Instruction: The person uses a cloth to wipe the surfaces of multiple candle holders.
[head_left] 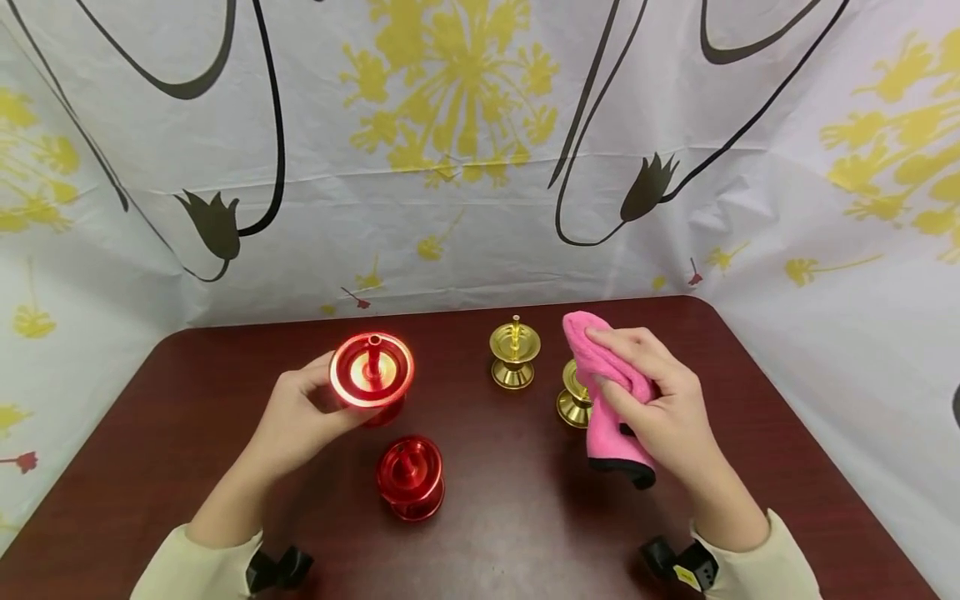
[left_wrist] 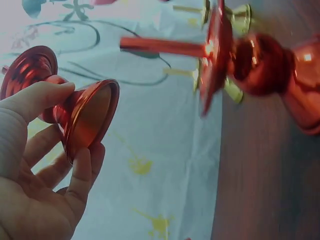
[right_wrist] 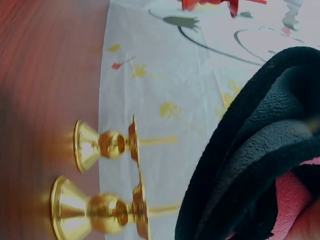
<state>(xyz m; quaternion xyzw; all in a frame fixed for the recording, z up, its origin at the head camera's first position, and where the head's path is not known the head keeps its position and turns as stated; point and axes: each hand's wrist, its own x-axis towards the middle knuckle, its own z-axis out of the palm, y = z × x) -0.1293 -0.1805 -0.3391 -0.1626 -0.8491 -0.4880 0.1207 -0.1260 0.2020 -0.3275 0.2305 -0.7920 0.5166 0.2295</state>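
My left hand point(head_left: 300, 421) grips a shiny red candle holder point(head_left: 372, 371), thumb on the near side, lifted over the table. It has a dished top with a thin upright stem. In the left wrist view, thumb and fingers wrap its narrow waist and the hollow base point(left_wrist: 92, 117) shows. A second red candle holder point(head_left: 410, 477) stands on the table just below that hand. My right hand point(head_left: 671, 404) holds a folded pink cloth point(head_left: 611, 375) with black edging, pinched between thumb and fingers. Behind the cloth stands a gold candle holder point(head_left: 573, 404), partly hidden by it.
Another gold candle holder point(head_left: 513, 354) stands near the back of the dark reddish-brown table point(head_left: 495, 517). A white sheet point(head_left: 480, 250) printed with yellow flowers and dark stems hangs behind the table and along its sides.
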